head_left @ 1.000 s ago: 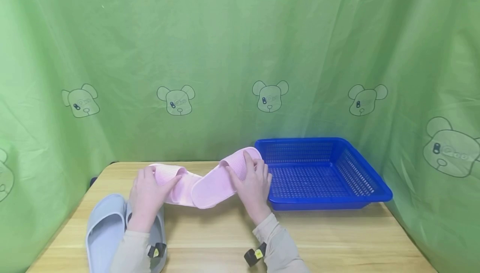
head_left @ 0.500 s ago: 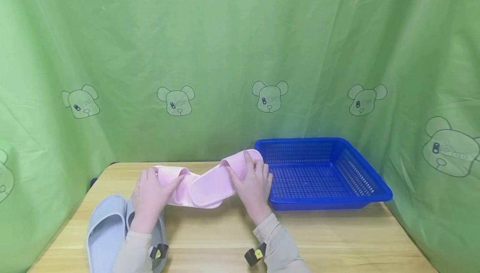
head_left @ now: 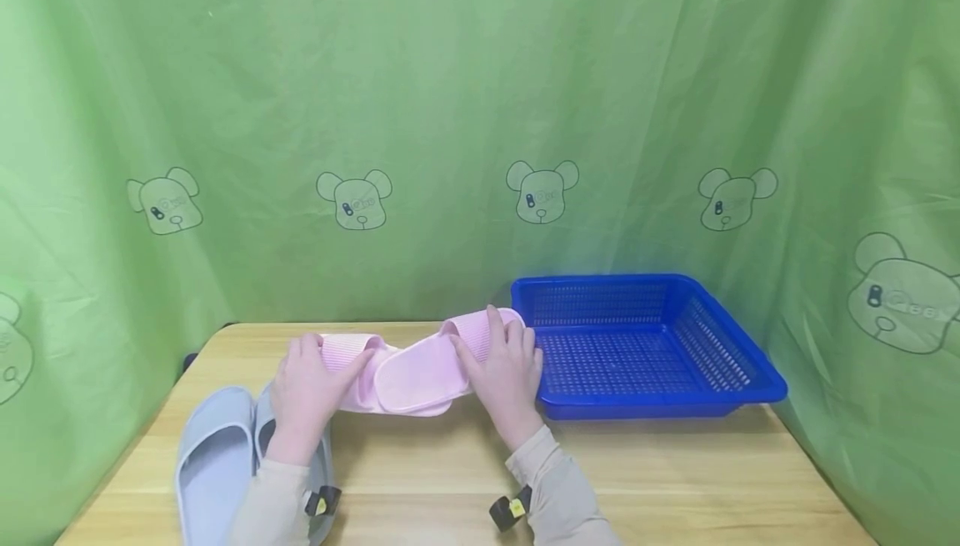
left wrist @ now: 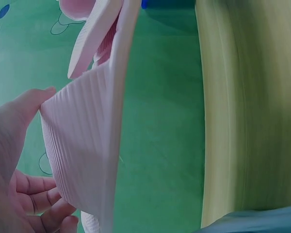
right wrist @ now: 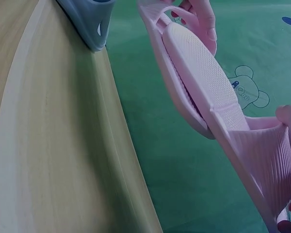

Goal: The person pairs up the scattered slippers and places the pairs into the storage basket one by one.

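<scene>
Two pink slippers are held up above the table in the head view. My left hand (head_left: 303,400) grips the left slipper (head_left: 351,352) by its ribbed strap, thumb at one edge and fingers at the other, as the left wrist view shows. The strap of the right slipper (head_left: 420,375) is pinched by my right hand (head_left: 508,379) beside the basket. The right slipper's heel end lies across the front of the left one's heel end. In the right wrist view the right slipper's textured footbed (right wrist: 199,73) runs close alongside the left slipper.
A pair of grey-blue slippers (head_left: 217,479) stands at the table's left, one partly hidden by my left forearm. To the right is a blue perforated basket (head_left: 660,400) with nothing in it. A green curtain (head_left: 450,112) hangs behind the wooden table (head_left: 435,479).
My left hand has shifted right with its slipper, so the two heel ends overlap more. The right slipper has come down slightly and tilts less.
</scene>
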`<state>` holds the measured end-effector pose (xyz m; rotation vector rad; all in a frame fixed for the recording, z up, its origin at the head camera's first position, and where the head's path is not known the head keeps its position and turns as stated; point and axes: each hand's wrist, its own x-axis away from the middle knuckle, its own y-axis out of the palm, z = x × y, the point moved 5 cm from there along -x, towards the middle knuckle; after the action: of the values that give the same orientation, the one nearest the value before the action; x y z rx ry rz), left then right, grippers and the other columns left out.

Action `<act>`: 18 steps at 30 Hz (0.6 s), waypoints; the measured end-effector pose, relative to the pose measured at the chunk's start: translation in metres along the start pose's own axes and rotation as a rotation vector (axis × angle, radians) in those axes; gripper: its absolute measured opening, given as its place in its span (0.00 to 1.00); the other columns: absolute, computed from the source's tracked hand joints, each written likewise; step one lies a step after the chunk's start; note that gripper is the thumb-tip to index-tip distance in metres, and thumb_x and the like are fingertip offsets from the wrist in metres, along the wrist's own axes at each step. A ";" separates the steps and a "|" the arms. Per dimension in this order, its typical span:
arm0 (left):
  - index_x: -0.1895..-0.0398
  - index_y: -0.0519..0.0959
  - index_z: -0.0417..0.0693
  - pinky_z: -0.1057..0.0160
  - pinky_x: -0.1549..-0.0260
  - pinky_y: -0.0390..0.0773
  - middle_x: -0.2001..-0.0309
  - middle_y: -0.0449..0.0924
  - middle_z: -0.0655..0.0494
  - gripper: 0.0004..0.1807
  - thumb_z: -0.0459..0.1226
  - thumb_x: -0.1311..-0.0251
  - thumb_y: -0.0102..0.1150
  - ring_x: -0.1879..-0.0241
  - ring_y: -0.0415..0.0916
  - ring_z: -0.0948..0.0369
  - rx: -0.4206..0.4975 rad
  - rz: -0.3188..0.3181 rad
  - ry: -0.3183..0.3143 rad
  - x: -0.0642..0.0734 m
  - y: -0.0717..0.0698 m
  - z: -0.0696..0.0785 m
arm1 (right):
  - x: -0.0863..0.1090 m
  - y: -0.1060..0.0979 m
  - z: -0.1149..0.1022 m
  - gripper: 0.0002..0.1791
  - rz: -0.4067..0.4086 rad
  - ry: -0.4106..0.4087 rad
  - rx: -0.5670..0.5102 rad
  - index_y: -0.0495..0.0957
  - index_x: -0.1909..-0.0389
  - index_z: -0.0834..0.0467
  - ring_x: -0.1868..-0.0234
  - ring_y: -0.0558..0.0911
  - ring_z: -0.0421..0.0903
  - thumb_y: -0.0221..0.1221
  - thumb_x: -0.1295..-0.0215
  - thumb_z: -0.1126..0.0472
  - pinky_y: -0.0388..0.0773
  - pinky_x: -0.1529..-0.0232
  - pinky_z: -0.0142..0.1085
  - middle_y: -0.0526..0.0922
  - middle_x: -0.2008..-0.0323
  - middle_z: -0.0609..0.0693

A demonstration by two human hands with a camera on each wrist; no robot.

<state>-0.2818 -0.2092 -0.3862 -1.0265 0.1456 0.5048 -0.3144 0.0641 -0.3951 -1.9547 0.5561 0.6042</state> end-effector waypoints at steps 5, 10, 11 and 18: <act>0.59 0.70 0.42 0.66 0.80 0.63 0.64 0.72 0.48 0.46 0.76 0.58 0.57 0.71 0.69 0.54 -0.007 -0.002 0.003 0.000 0.002 0.000 | 0.000 -0.001 -0.001 0.44 -0.036 0.021 -0.006 0.68 0.33 0.52 0.55 0.73 0.54 0.55 0.43 0.27 0.73 0.63 0.43 0.77 0.51 0.56; 0.62 0.69 0.43 0.66 0.81 0.62 0.66 0.71 0.48 0.44 0.74 0.57 0.59 0.73 0.68 0.54 -0.008 0.018 0.023 0.002 0.002 0.002 | -0.001 0.001 -0.001 0.45 -0.080 0.054 -0.005 0.65 0.32 0.51 0.51 0.73 0.55 0.53 0.42 0.26 0.76 0.61 0.46 0.76 0.47 0.57; 0.62 0.69 0.42 0.66 0.81 0.63 0.67 0.71 0.48 0.43 0.74 0.57 0.59 0.73 0.68 0.54 -0.011 0.021 0.028 0.003 0.003 0.003 | -0.001 0.001 -0.001 0.45 -0.089 0.061 -0.006 0.65 0.31 0.51 0.50 0.73 0.55 0.53 0.42 0.26 0.76 0.61 0.46 0.76 0.46 0.56; 0.63 0.69 0.41 0.66 0.82 0.63 0.65 0.71 0.47 0.44 0.74 0.55 0.57 0.74 0.68 0.54 -0.052 0.002 0.044 0.005 0.007 0.006 | 0.000 0.003 -0.001 0.48 -0.134 0.095 -0.017 0.63 0.30 0.54 0.48 0.74 0.56 0.51 0.42 0.24 0.79 0.59 0.48 0.75 0.45 0.59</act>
<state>-0.2814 -0.1997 -0.3902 -1.0890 0.1734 0.4900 -0.3163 0.0618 -0.3970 -2.0263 0.4746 0.4353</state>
